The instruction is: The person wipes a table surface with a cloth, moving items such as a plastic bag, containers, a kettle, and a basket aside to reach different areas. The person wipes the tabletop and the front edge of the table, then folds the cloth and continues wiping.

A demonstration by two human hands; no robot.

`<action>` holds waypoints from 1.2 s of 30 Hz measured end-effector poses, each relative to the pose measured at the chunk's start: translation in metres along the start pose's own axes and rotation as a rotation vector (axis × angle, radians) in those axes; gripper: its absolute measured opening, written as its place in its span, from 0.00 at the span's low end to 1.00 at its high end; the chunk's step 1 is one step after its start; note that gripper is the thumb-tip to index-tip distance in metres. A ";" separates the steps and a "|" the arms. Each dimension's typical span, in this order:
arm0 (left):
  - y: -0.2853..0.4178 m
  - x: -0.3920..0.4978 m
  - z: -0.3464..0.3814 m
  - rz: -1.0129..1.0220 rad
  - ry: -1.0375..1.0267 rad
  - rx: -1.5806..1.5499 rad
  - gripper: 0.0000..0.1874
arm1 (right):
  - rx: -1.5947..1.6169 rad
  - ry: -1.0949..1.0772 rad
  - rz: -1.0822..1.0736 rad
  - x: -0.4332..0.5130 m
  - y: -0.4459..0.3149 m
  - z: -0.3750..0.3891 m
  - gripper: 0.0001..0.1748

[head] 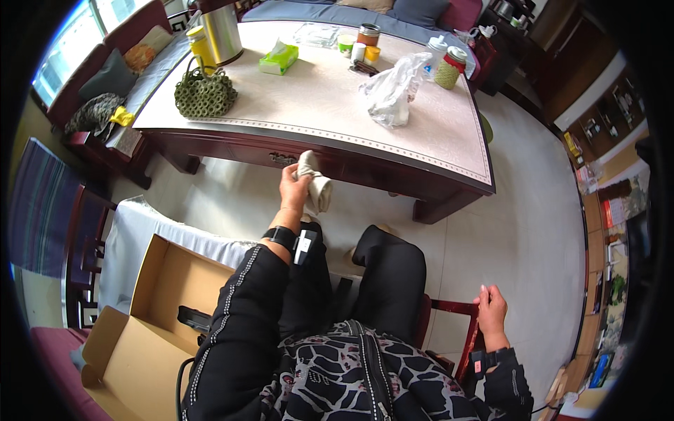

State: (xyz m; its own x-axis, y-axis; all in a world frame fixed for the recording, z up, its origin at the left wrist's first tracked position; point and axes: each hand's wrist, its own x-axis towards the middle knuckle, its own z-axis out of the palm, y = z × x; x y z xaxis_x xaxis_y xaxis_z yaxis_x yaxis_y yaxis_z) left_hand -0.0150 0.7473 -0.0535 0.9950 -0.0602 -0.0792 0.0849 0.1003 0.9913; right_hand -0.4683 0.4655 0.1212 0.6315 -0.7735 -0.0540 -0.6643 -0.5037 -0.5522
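My left hand grips a folded beige cloth just in front of the wooden table. The cloth hangs past my fingers, below the drawer handle. Out to the right, my right hand is at the red-brown wooden armrest of the chair, with its fingers a little apart and nothing visible in it. Whether its palm rests on the wood is hard to tell. Both wrists carry strapped devices.
On the table are a green beaded basket, a tissue pack, a crumpled plastic bag, a lidded jar and a large metal container. An open cardboard box holding a black object lies left of me.
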 end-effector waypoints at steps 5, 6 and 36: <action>-0.029 0.054 -0.062 -0.066 0.191 -0.392 0.25 | 0.026 0.011 -0.002 0.003 0.017 0.005 0.16; -0.033 0.069 -0.070 -0.050 0.242 -0.408 0.25 | 0.026 0.013 -0.008 0.003 0.018 0.006 0.16; -0.055 0.034 0.056 0.016 0.120 -0.291 0.18 | 0.061 0.005 0.037 0.004 -0.003 0.005 0.10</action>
State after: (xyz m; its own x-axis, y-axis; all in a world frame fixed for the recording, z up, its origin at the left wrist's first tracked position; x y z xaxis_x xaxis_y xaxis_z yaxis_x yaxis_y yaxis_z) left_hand 0.0112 0.6837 -0.1051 0.9939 0.0595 -0.0927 0.0632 0.3810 0.9224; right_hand -0.4620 0.4652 0.1184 0.6048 -0.7932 -0.0717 -0.6618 -0.4504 -0.5992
